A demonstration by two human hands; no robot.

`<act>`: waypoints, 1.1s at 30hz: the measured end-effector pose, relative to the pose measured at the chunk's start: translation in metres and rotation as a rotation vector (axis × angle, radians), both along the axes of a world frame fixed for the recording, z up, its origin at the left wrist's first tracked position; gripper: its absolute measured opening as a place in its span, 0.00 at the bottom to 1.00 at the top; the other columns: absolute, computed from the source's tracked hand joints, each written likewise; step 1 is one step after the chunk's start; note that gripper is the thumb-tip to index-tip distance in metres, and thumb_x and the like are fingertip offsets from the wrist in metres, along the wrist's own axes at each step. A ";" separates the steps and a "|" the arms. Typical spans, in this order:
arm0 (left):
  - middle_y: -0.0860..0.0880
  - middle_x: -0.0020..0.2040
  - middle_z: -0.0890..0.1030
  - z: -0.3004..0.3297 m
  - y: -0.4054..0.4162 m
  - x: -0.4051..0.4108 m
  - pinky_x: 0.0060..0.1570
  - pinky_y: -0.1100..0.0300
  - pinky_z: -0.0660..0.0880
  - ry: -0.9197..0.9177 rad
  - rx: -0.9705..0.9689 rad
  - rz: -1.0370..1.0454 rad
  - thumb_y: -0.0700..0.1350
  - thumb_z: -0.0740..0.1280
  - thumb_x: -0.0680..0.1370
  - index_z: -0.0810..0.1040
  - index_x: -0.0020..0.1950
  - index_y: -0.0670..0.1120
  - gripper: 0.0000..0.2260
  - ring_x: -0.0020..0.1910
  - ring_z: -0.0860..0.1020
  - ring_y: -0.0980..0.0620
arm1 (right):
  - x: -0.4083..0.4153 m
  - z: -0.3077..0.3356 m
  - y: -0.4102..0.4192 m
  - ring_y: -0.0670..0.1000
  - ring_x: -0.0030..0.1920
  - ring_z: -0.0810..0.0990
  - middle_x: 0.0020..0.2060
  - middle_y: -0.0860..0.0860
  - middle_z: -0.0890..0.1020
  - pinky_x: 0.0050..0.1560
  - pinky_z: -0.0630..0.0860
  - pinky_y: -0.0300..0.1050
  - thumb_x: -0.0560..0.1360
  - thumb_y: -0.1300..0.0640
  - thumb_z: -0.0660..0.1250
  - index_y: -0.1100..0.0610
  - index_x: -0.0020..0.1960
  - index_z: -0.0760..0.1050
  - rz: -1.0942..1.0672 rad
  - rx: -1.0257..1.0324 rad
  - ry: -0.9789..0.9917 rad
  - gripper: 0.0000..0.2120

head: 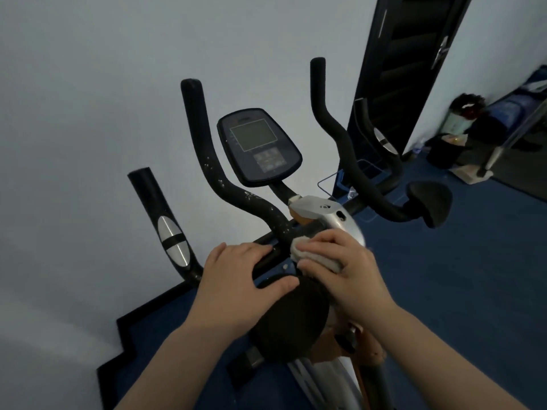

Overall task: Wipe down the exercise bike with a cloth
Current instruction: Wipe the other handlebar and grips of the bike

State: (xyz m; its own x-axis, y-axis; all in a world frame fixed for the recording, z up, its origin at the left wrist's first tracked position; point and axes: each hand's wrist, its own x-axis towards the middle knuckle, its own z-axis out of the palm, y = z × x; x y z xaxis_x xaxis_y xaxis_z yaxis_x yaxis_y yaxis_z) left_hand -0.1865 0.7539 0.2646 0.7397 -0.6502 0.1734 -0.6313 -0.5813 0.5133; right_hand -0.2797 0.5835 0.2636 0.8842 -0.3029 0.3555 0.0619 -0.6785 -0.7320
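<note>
Both hands are down at the middle of the exercise bike (296, 214), right where the handlebars meet the stem. The right hand (346, 267) has its fingers closed over a small whitish cloth (299, 247) and is pressing it onto the bar clamp, just below the silver cover (328, 211). The left hand (236, 273) isn't holding anything; it lies open on the black crossbar with its thumb on the round black pad (293, 321) underneath, looks like it's just bracing the frame.

As for progress, I'd say it's early or middling at best. The left handlebar (207, 161) is covered in pale specks and flakes all the way down its bend, so that part looks unwiped. Can't tell if the console (259, 146) or the right handlebar (340, 137) have been done; they look plain dark either way. The outer grip with the silver sensor (173, 236) and the lower frame also look like they're left. So 1 spot in hand, plenty to go.
</note>
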 end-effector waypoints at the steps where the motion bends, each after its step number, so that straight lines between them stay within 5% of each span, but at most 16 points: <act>1: 0.65 0.52 0.76 0.000 0.000 0.000 0.66 0.53 0.61 0.010 -0.012 0.004 0.75 0.57 0.66 0.75 0.58 0.61 0.28 0.49 0.69 0.68 | 0.000 0.000 -0.003 0.41 0.54 0.75 0.51 0.45 0.78 0.56 0.71 0.30 0.69 0.51 0.73 0.49 0.55 0.82 0.014 -0.012 -0.003 0.15; 6: 0.65 0.54 0.76 0.000 0.000 -0.004 0.64 0.56 0.61 -0.027 -0.021 0.051 0.75 0.56 0.66 0.75 0.60 0.60 0.30 0.51 0.67 0.65 | 0.018 0.004 -0.007 0.45 0.49 0.79 0.47 0.49 0.82 0.53 0.76 0.36 0.69 0.59 0.75 0.53 0.51 0.84 0.063 -0.116 -0.070 0.11; 9: 0.64 0.54 0.76 -0.001 0.000 -0.005 0.64 0.56 0.61 -0.012 -0.003 0.077 0.75 0.56 0.65 0.75 0.60 0.60 0.30 0.54 0.70 0.63 | 0.044 0.016 -0.016 0.41 0.49 0.79 0.45 0.44 0.83 0.55 0.76 0.39 0.70 0.58 0.74 0.50 0.49 0.83 -0.090 0.043 -0.074 0.08; 11: 0.64 0.52 0.76 -0.002 0.002 -0.005 0.62 0.56 0.62 0.005 0.012 0.096 0.76 0.57 0.65 0.75 0.59 0.60 0.30 0.54 0.71 0.61 | 0.046 0.019 -0.020 0.38 0.49 0.79 0.45 0.42 0.82 0.54 0.76 0.35 0.71 0.57 0.73 0.47 0.48 0.82 -0.118 0.096 -0.116 0.08; 16: 0.64 0.49 0.75 0.000 0.003 -0.007 0.55 0.58 0.65 0.016 -0.024 0.142 0.77 0.57 0.63 0.74 0.58 0.61 0.31 0.50 0.70 0.62 | 0.044 0.015 -0.007 0.45 0.48 0.77 0.45 0.50 0.81 0.52 0.71 0.29 0.69 0.60 0.74 0.55 0.48 0.84 0.167 -0.172 -0.100 0.08; 23: 0.64 0.49 0.74 0.001 0.003 -0.010 0.54 0.56 0.70 0.073 -0.019 0.145 0.77 0.59 0.62 0.73 0.59 0.61 0.31 0.50 0.69 0.63 | 0.054 0.009 -0.014 0.39 0.49 0.77 0.46 0.44 0.80 0.52 0.70 0.26 0.70 0.57 0.73 0.50 0.48 0.83 0.021 -0.049 -0.096 0.07; 33: 0.66 0.51 0.73 0.003 0.002 -0.009 0.56 0.59 0.68 0.076 -0.001 0.150 0.78 0.59 0.61 0.73 0.61 0.61 0.34 0.52 0.69 0.64 | 0.089 0.021 -0.020 0.43 0.46 0.80 0.45 0.45 0.79 0.51 0.77 0.42 0.72 0.57 0.72 0.48 0.46 0.83 0.067 -0.012 -0.122 0.06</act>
State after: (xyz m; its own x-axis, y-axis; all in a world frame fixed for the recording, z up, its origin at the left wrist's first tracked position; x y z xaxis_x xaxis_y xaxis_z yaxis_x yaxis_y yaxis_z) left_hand -0.1959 0.7559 0.2675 0.8394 -0.5314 0.1140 -0.4970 -0.6657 0.5566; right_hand -0.1904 0.5639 0.2846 0.8521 -0.2400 0.4651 0.1954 -0.6786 -0.7080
